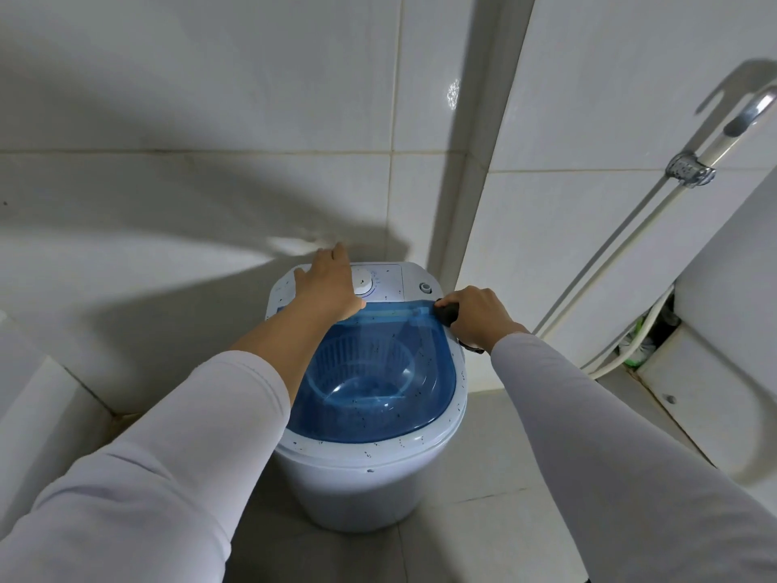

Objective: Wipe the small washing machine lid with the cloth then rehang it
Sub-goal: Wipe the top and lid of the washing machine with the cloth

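Observation:
A small white washing machine (361, 481) stands on the floor in a tiled corner. Its see-through blue lid (378, 389) is closed and speckled with dark flecks; a blue basket shows through it. My left hand (328, 284) lies flat on the white control panel (387, 277) at the back, fingers spread, beside the round dial. My right hand (479, 315) is at the lid's back right corner, closed on a small dark cloth (446, 312) that presses against the lid's edge. Most of the cloth is hidden in my fist.
White tiled walls (210, 119) close in behind and to the left. A pale hose with a metal clamp (689, 170) runs down the right wall. A white fixture (723, 372) sits at the right. Grey floor tiles (496, 519) surround the machine.

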A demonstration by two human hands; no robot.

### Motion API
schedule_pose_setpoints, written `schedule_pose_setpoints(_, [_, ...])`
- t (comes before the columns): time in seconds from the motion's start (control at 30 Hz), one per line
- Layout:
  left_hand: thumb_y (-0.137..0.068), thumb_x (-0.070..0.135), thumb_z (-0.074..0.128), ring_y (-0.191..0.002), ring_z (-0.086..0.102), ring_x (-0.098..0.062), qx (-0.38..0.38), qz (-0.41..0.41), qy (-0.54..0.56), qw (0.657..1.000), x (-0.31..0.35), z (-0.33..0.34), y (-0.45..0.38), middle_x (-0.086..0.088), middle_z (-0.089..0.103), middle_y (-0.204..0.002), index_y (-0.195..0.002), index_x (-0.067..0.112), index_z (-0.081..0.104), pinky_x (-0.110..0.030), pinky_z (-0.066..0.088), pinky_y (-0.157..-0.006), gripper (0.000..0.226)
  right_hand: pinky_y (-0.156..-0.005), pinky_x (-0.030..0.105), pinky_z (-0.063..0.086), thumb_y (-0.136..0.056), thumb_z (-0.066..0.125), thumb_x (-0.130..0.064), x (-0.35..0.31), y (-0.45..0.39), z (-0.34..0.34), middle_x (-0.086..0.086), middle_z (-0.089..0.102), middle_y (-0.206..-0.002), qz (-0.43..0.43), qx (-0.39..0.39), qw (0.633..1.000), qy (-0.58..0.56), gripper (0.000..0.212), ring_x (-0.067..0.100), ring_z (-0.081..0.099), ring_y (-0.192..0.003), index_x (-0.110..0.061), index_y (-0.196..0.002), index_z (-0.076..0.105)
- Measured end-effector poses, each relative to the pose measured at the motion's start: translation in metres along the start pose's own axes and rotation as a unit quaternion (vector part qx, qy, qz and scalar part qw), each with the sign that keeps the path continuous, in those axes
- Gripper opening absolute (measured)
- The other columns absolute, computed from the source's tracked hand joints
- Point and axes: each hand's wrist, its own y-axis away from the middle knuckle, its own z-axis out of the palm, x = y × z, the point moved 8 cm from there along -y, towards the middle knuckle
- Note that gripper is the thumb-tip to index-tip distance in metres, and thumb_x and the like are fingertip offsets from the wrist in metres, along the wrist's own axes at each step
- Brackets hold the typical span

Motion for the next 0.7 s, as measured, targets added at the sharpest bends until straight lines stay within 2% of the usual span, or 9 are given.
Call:
schedule_pose_setpoints(0.2, [-0.078,0.036,0.074,-0.142,0.026,-0.03,-0.044,0.018,-0.04,0.998,-0.002,-0.004,0.025,-0.013,0.023,-0.154,-0.151,0.01,0.006,-0.05,0.027,-0.113,0.103,-0.09,0.033,0.047,-0.086,0.046,-0.001,0.001,0.019,0.003,0.01,0.062,-0.123,0.004,-0.001,1.0,0.009,0.044,0.03,0.056,-0.111,-0.02,-0.121,0.064])
schedule_pose_setpoints(0.37, [-0.079,0.039,0.073,-0.148,0.01,-0.024,-0.083,0.024,-0.073,0.994,-0.003,-0.002,0.044,-0.008,0.012,-0.16,-0.152,0.01,-0.003,-0.051,0.022,-0.115,0.11,-0.091,0.035,0.048,-0.087,0.047,-0.002,0.003,0.036,0.005,0.01,0.063,-0.122,0.006,-0.002,1.0,0.009,0.041,0.031,0.056,-0.11,-0.02,-0.12,0.064])
schedule_pose_setpoints(0.57, [-0.076,0.041,0.076,-0.148,0.011,-0.026,-0.102,0.021,-0.097,0.99,0.0,0.0,0.062,-0.006,0.01,-0.161,-0.152,0.011,-0.005,-0.054,0.02,-0.116,0.115,-0.074,0.029,0.046,-0.088,0.049,-0.004,0.006,0.05,0.01,0.011,0.065,-0.117,0.018,-0.005,1.0,-0.002,0.038,0.03,0.059,-0.103,-0.018,-0.119,0.065])
schedule_pose_setpoints(0.7, [-0.076,0.04,0.077,-0.148,0.009,-0.028,-0.105,0.02,-0.109,0.988,0.0,0.01,0.071,-0.009,0.01,-0.16,-0.152,0.011,-0.006,-0.055,0.016,-0.116,0.117,-0.072,0.028,0.046,-0.087,0.05,-0.004,0.008,0.058,0.012,0.01,0.065,-0.116,0.02,-0.002,1.0,-0.006,0.037,0.029,0.06,-0.1,-0.018,-0.118,0.065])
